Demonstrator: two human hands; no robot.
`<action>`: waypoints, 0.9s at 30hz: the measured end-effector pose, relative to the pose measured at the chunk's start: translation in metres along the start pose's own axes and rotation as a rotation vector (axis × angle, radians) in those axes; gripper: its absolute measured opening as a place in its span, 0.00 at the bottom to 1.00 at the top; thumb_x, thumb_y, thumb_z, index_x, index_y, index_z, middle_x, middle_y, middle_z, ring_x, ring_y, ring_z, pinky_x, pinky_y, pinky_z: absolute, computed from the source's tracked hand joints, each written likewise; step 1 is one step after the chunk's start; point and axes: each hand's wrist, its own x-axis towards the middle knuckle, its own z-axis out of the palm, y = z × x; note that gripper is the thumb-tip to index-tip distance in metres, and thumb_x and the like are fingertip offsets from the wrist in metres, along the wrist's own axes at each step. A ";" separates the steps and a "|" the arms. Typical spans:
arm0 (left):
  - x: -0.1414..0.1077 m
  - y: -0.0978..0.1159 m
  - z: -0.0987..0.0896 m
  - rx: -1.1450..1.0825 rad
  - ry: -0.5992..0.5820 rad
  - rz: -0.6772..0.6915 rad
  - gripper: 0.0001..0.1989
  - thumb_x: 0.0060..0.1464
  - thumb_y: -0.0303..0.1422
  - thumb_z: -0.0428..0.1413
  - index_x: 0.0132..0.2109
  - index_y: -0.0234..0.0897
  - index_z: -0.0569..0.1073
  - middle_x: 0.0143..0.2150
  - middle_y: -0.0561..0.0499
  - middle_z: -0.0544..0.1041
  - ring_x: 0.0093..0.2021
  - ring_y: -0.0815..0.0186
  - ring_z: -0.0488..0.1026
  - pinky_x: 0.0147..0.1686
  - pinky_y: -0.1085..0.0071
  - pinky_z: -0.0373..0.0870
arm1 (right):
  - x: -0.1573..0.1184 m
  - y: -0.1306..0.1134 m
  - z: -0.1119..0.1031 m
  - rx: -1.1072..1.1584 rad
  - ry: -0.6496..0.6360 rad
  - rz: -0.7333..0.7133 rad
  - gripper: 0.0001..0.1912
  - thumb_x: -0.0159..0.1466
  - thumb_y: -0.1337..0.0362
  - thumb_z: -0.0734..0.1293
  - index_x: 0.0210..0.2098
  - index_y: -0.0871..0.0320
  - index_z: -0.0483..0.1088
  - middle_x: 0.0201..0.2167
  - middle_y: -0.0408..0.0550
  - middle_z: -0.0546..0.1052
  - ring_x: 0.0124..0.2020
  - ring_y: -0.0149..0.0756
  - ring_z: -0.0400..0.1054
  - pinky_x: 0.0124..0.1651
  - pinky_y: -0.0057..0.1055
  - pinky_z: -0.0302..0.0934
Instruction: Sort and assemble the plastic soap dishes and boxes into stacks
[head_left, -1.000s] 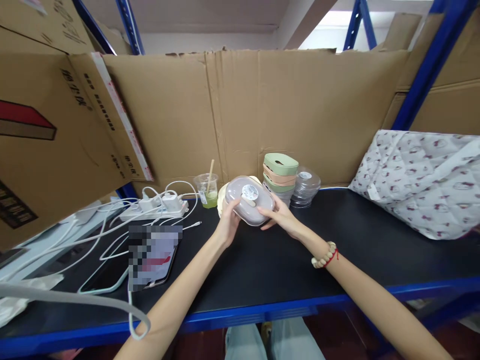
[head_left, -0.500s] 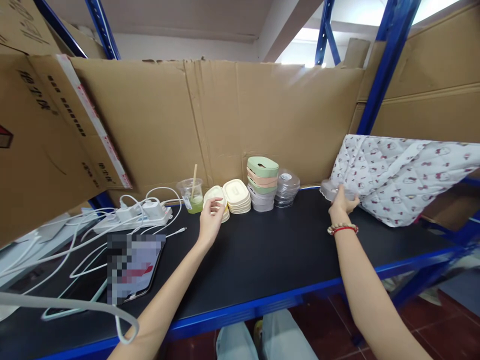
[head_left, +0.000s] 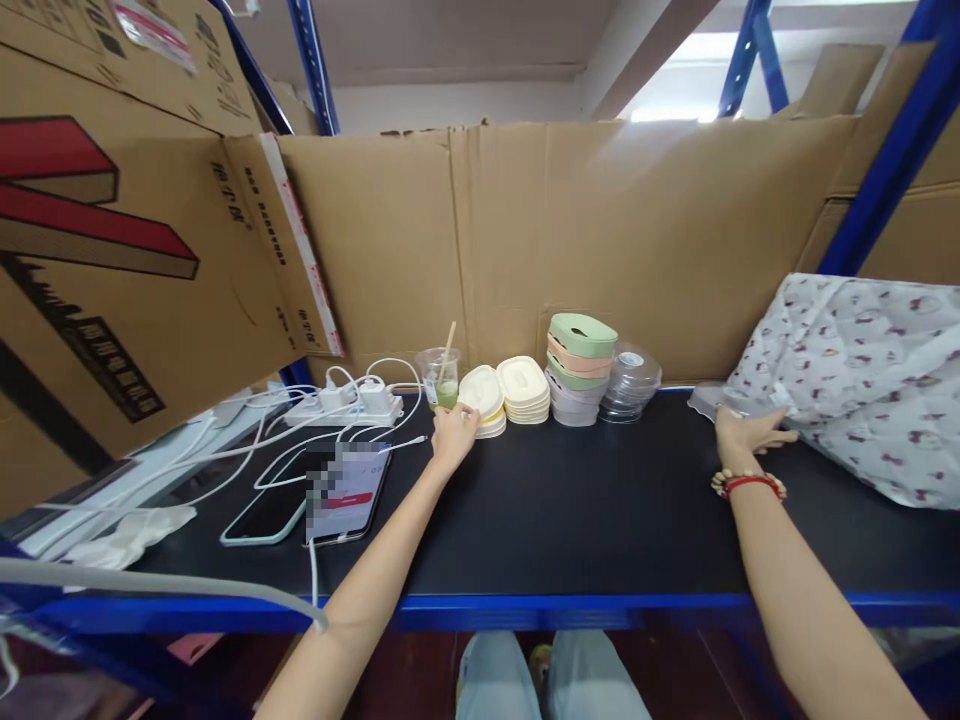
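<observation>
My left hand (head_left: pixel 455 437) is at the shorter stack of cream lids, its fingers closed on the near edge of the top cream lid (head_left: pixel 481 390). Beside it stands a second stack of cream square lids (head_left: pixel 523 388). At the right, my right hand (head_left: pixel 748 436) rests against a flat clear plastic piece (head_left: pixel 709 401) lying by the patterned quilted cloth (head_left: pixel 847 380). Its fingers are spread apart, and they partly cover the clear piece.
Stacked green, peach and pale grey containers (head_left: pixel 581 365) stand mid-table beside clear round plastic containers (head_left: pixel 630 385). Behind the left hand is a cup of green drink (head_left: pixel 442 380). A power strip (head_left: pixel 345 408), cables and two phones (head_left: pixel 349 495) lie left. Cardboard (head_left: pixel 600 220) walls the back.
The view has swung left. My left hand has come down to the near edge of the top lid. My right hand's fingers have spread, and the clear piece now lies low by the cloth.
</observation>
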 end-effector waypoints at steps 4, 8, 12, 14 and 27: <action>0.009 -0.007 0.005 -0.091 -0.010 -0.064 0.07 0.49 0.33 0.53 0.28 0.35 0.69 0.37 0.44 0.66 0.43 0.55 0.69 0.43 0.62 0.65 | -0.027 -0.040 -0.013 0.109 0.062 -0.058 0.33 0.50 0.69 0.59 0.56 0.67 0.54 0.54 0.67 0.52 0.59 0.54 0.47 0.60 0.50 0.44; 0.013 -0.010 0.009 -0.211 0.005 -0.127 0.07 0.46 0.34 0.55 0.32 0.34 0.70 0.34 0.46 0.68 0.27 0.64 0.70 0.31 0.69 0.67 | -0.064 -0.077 -0.009 0.332 -0.042 -0.621 0.28 0.54 0.62 0.56 0.53 0.69 0.56 0.52 0.64 0.58 0.54 0.45 0.56 0.57 0.43 0.51; 0.013 -0.008 0.007 -0.336 -0.006 -0.213 0.20 0.42 0.29 0.57 0.46 0.30 0.68 0.29 0.48 0.69 0.16 0.70 0.64 0.23 0.70 0.65 | -0.096 -0.094 0.011 0.259 -0.294 -0.926 0.29 0.59 0.55 0.54 0.56 0.64 0.56 0.57 0.60 0.58 0.61 0.44 0.48 0.61 0.45 0.45; 0.013 -0.007 0.006 -0.378 -0.033 -0.243 0.22 0.42 0.27 0.56 0.47 0.27 0.68 0.26 0.49 0.70 0.15 0.69 0.64 0.23 0.70 0.67 | -0.105 -0.096 0.019 0.211 -0.393 -0.962 0.30 0.61 0.53 0.53 0.58 0.62 0.55 0.59 0.57 0.55 0.63 0.44 0.43 0.62 0.46 0.41; 0.012 -0.004 0.000 -0.150 0.008 -0.071 0.15 0.50 0.29 0.52 0.46 0.33 0.73 0.42 0.43 0.72 0.39 0.56 0.73 0.46 0.61 0.66 | -0.087 -0.123 0.022 0.118 -0.467 -0.858 0.17 0.56 0.60 0.63 0.44 0.58 0.70 0.49 0.55 0.65 0.46 0.47 0.65 0.44 0.45 0.62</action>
